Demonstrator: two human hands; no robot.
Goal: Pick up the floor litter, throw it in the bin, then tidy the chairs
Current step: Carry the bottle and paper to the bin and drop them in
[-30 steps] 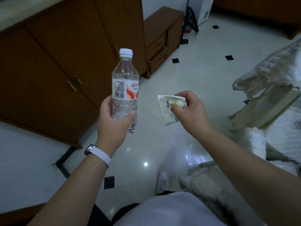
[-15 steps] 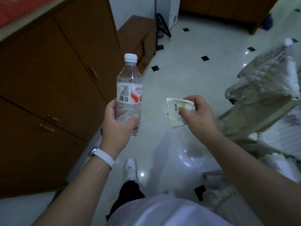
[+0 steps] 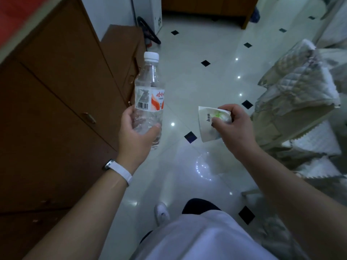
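My left hand (image 3: 135, 136) grips the lower half of a clear plastic bottle (image 3: 149, 94) with a white cap and an orange-and-white label, held upright at chest height. My right hand (image 3: 235, 130) pinches a crumpled white paper wrapper (image 3: 206, 124) with a green mark and dark print. Both hang over the glossy white tiled floor (image 3: 191, 85). Chairs (image 3: 294, 98) draped in pale quilted covers stand along the right side. No bin is in view.
A brown wooden cabinet (image 3: 62, 102) runs along the left, with a lower brown drawer unit (image 3: 122, 44) beyond it. A white box (image 3: 155, 14) and a dark looped object (image 3: 148, 32) sit by the far wall. My white shoe (image 3: 161, 212) is below.
The view has moved forward along the cabinet and the far wall is closer. Both hands keep the same hold on the bottle and the wrapper.
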